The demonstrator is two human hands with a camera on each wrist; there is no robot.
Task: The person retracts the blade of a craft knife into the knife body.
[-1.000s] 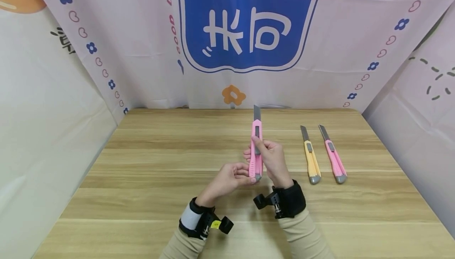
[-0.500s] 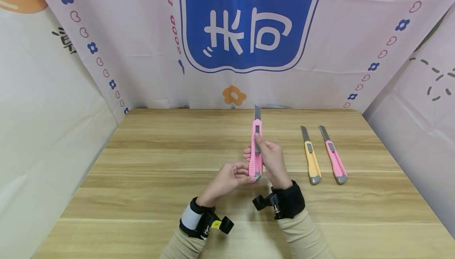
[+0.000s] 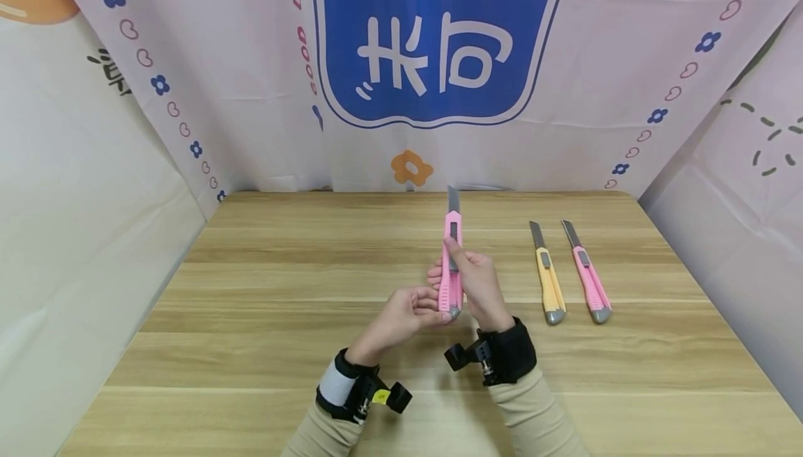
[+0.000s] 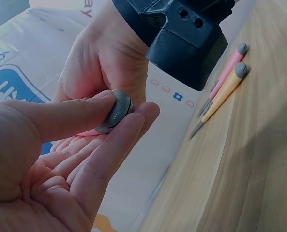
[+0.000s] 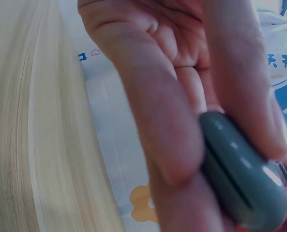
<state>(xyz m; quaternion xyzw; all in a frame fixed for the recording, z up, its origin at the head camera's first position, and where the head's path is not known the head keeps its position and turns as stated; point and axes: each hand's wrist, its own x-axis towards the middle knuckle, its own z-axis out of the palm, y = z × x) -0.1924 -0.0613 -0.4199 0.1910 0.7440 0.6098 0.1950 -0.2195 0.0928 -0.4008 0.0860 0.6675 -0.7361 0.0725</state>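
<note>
Both the left hand (image 3: pixel 404 314) and the right hand (image 3: pixel 479 283) hold a pink utility knife (image 3: pixel 449 283) in the head view, raised over a wooden table (image 3: pixel 270 269). The right thumb lies across the knife's front, over its grey slider (image 3: pixel 454 267), with other fingers behind the handle; the left hand pinches the grey end cap (image 3: pixel 454 313). At the far end the blade (image 3: pixel 454 199) sticks out toward a printed cloth (image 3: pixel 263 95). To the right, a yellow knife (image 3: pixel 550 286) and a second pink knife (image 3: pixel 592 283) lie near each other, not touching, blades out. The left wrist view shows the left thumb on one side of the cap and fingers on the other, the right hand beyond, a black wrist camera (image 4: pixel 189 58) beside it. In the right wrist view, fingertips squeeze the cap from two sides; most of the handle is hidden.
</note>
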